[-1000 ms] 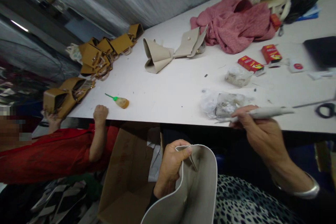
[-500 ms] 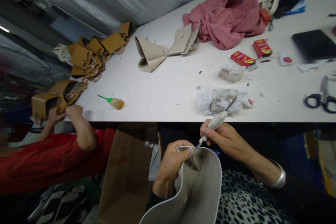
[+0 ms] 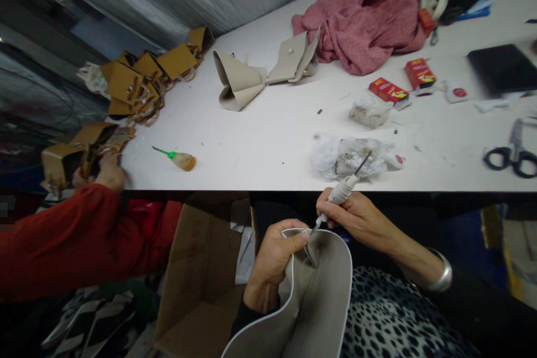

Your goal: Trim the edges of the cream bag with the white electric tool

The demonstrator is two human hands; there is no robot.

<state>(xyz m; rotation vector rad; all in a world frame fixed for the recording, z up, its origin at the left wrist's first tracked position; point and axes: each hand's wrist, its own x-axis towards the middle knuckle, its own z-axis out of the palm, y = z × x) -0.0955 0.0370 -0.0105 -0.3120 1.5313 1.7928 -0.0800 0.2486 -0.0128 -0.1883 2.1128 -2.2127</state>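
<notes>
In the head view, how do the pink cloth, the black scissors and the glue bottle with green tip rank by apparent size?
1. pink cloth, clearly largest.
2. black scissors and glue bottle: these look alike in size, so I leave them unranked.

matt grey leather panel [image 3: 323, 291], smooth white plastic tool [image 3: 340, 193]

Curved beige leather piece [image 3: 323, 296], white pen-like tool [image 3: 339, 196]

Scissors [image 3: 509, 158]; pink cloth [image 3: 363, 22]; red boxes [image 3: 388, 90] (two); glue bottle [image 3: 178, 159]
</notes>
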